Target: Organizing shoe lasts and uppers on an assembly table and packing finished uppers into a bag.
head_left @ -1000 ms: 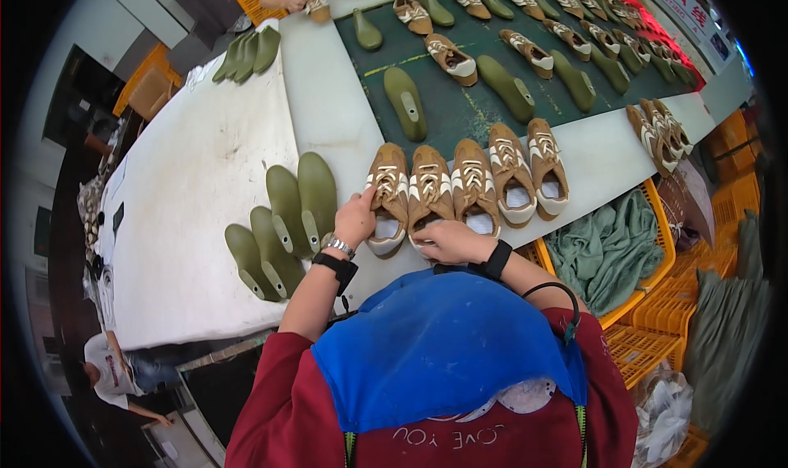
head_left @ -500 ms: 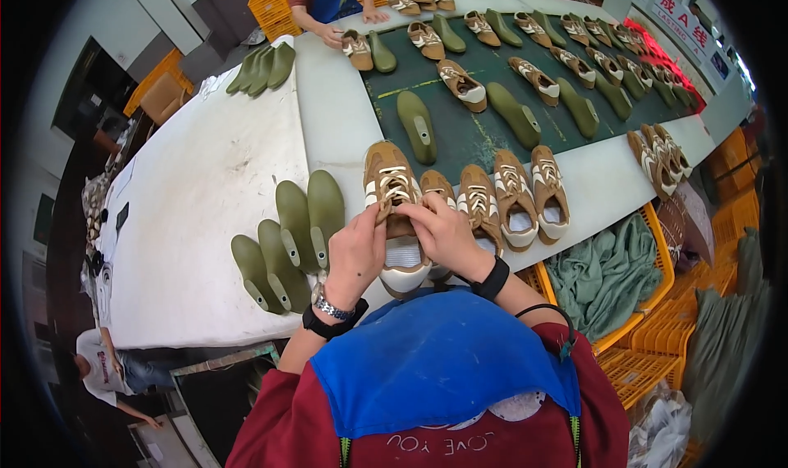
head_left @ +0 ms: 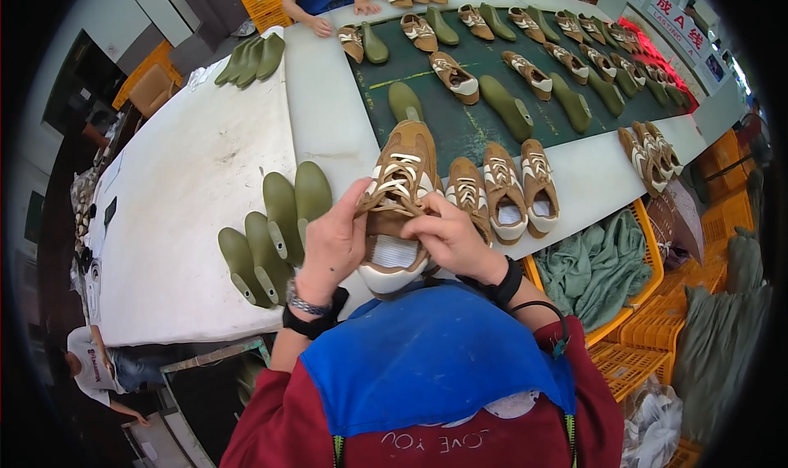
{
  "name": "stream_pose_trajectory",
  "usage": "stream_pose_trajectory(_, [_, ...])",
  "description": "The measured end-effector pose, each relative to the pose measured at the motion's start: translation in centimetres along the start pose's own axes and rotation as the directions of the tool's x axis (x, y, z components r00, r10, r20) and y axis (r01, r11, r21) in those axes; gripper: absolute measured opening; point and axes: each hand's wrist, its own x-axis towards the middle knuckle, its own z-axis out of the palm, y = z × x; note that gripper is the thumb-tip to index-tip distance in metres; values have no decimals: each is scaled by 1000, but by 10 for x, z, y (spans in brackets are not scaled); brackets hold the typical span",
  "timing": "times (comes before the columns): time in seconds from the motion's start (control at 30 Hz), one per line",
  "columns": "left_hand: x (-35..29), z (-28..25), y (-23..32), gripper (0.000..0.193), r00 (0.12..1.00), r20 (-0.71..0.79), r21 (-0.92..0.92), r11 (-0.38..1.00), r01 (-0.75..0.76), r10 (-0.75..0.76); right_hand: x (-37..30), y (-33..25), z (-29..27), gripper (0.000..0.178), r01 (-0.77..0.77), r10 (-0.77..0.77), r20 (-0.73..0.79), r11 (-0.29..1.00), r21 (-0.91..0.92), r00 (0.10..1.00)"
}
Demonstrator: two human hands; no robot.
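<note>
A brown and white lace-up sneaker (head_left: 408, 149) is held in front of my chest, toe pointing away, its opening toward me and a striped insole showing inside. My left hand (head_left: 332, 240) grips the left edge of the opening, thumb and fingers closed. On the opposite edge, by the tongue, my right hand (head_left: 453, 236) has its fingers curled and pressed on the upper. Just right of that hand stand several matching sneakers (head_left: 502, 185) in a row. Green shoe lasts (head_left: 281, 209) lie left of my left hand.
Across the table, a dark green conveyor belt (head_left: 460, 123) carries sneakers and green lasts. A co-worker's hands (head_left: 318, 26) rest at its far left end. More lasts (head_left: 250, 60) lie on the white tabletop (head_left: 197, 181). At right, a yellow crate (head_left: 652, 259) holds green cloth.
The sneaker in my hands has risen and shifted right, now partly covering a last on the belt. My hands moved with it. The co-worker's hand has drawn away from a sneaker.
</note>
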Motion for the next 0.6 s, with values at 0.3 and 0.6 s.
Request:
stream_pose_trajectory(0.3, [12, 7, 6, 30, 940, 267, 107, 963, -246, 210, -4, -4, 7, 20, -146, 181, -272, 979, 145, 945])
stream_pose_trajectory(0.6, [6, -4, -12, 13, 913, 314, 84, 950, -300, 260, 3, 17, 4, 33, -179, 255, -263, 943, 281, 931])
